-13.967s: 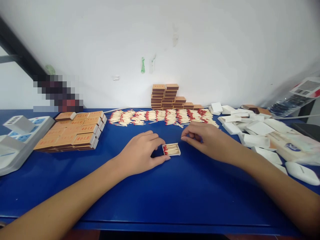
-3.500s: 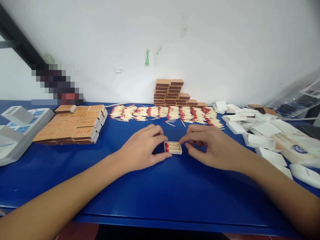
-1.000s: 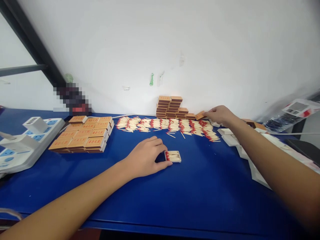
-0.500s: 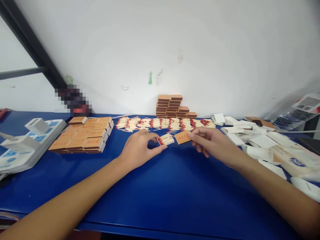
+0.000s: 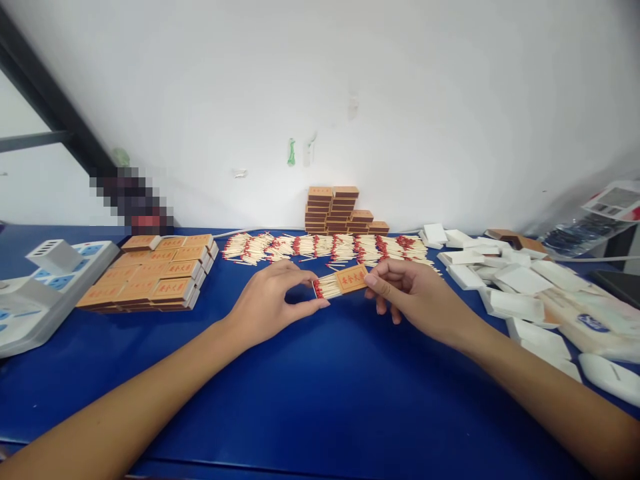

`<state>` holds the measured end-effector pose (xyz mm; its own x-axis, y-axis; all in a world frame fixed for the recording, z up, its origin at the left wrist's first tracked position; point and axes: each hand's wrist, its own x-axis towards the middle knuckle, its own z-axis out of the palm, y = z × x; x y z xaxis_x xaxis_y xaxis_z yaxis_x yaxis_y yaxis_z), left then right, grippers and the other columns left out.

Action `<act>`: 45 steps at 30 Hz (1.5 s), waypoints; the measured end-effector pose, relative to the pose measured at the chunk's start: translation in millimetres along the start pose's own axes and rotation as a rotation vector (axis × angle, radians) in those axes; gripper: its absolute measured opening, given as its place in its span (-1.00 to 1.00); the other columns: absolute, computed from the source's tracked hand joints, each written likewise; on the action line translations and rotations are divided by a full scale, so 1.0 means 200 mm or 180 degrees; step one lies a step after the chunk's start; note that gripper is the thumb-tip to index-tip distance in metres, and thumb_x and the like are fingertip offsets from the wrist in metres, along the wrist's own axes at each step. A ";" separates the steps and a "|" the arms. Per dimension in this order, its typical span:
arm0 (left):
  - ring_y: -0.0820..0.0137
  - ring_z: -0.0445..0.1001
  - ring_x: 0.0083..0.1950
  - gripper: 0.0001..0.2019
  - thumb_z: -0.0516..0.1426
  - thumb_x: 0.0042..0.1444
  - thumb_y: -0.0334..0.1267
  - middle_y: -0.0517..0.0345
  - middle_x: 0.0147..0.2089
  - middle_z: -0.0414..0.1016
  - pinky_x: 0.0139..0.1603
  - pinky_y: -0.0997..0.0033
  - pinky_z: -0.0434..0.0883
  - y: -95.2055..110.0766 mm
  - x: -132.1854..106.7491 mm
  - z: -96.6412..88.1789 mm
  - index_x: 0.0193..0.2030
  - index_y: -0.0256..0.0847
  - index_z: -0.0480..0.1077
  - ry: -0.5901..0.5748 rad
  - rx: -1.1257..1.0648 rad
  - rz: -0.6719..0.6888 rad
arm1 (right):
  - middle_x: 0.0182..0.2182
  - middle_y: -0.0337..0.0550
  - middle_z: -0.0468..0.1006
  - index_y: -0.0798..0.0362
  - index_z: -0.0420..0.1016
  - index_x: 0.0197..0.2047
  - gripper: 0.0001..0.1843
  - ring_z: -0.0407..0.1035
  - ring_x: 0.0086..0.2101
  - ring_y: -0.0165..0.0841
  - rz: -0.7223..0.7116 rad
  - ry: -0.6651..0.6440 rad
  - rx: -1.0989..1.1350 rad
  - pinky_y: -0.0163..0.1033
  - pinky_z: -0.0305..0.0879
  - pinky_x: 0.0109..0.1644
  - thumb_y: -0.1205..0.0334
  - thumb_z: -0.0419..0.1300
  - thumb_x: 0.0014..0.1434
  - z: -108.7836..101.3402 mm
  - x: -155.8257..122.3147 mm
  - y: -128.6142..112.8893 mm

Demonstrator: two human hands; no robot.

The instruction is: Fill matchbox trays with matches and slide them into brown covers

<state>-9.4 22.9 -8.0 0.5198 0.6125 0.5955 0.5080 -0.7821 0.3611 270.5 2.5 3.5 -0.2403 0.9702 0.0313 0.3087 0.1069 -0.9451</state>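
Between thumb and fingers, my left hand grips the left end of a white matchbox tray full of red-headed matches. My right hand pinches the right end of an orange matchbox sleeve with red characters printed on it. The tray's right end sits at the sleeve's left opening, apparently partly inside, with the match heads still showing on the left. Behind both hands, loose matches lie in a long row of small heaps along the wall.
Closed matchboxes are stacked in rows on the left, beside a white power strip. More matchboxes stand piled against the wall. White trays lie heaped at right, near a tissue pack and a white mouse.
The matchbox sleeve in my right hand has moved left and met the filled tray, closing the gap between them. My left hand keeps its grip. The view has shifted slightly.
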 end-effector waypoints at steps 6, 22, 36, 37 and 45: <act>0.27 0.64 -0.08 -0.66 0.43 0.19 -0.05 0.10 -0.12 0.70 0.00 0.27 0.57 0.01 0.00 -0.01 0.02 -0.15 0.60 0.0068 -0.0092 0.0222 | -0.36 -0.20 0.67 -0.04 0.37 -0.10 -0.49 0.53 -0.49 -0.36 0.0102 -0.0396 0.0261 -0.34 0.38 -0.58 -0.28 0.38 0.25 0.08 -0.03 -0.01; 0.31 0.62 -0.18 -0.45 0.53 0.02 0.00 0.15 -0.18 0.64 -0.10 0.33 0.55 0.06 -0.02 0.03 0.10 -0.13 0.58 -0.0243 -0.0410 -0.0086 | -0.32 -0.18 0.66 -0.08 0.27 0.57 -0.31 0.49 -0.44 -0.33 -0.0447 -0.0587 -0.0714 -0.22 0.47 -0.35 -0.22 -0.03 0.55 0.18 -0.12 -0.05; 0.14 0.60 0.08 -0.60 0.33 0.24 0.08 0.03 0.09 0.65 0.17 0.14 0.53 -0.16 0.10 -0.53 0.10 -0.08 0.60 -0.0446 0.1081 -0.0455 | -0.01 -0.05 0.73 -0.03 0.65 0.07 -0.54 0.58 -0.07 -0.14 -0.0879 -0.0144 -0.2068 -0.06 0.44 0.03 -0.08 0.01 0.54 0.00 -0.02 0.01; 0.13 0.60 0.06 -0.51 0.31 0.20 0.24 0.06 0.04 0.66 0.16 0.13 0.53 -0.21 0.11 -0.63 0.04 -0.09 0.63 -0.0392 0.1253 -0.0501 | -0.02 -0.06 0.73 -0.03 0.65 0.05 -0.55 0.58 -0.06 -0.15 -0.0887 -0.0161 -0.2076 -0.07 0.43 0.03 -0.07 0.01 0.54 -0.01 -0.02 0.01; 0.37 0.52 -0.14 0.13 0.03 -0.30 0.80 0.18 -0.12 0.66 0.15 0.14 0.49 -0.48 0.01 -1.16 0.01 -0.18 0.69 -0.0694 0.1934 -0.1744 | -0.06 -0.03 0.73 -0.03 0.64 -0.03 -0.57 0.57 -0.08 -0.13 -0.0905 -0.0228 -0.2098 -0.06 0.42 0.00 -0.07 0.01 0.53 0.00 -0.02 -0.01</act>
<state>-216.5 73.6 125.2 0.1816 0.9443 0.2746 0.9753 -0.2087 0.0727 271.2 -1.9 5.5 -0.4465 0.8712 0.2041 0.7109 0.4839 -0.5103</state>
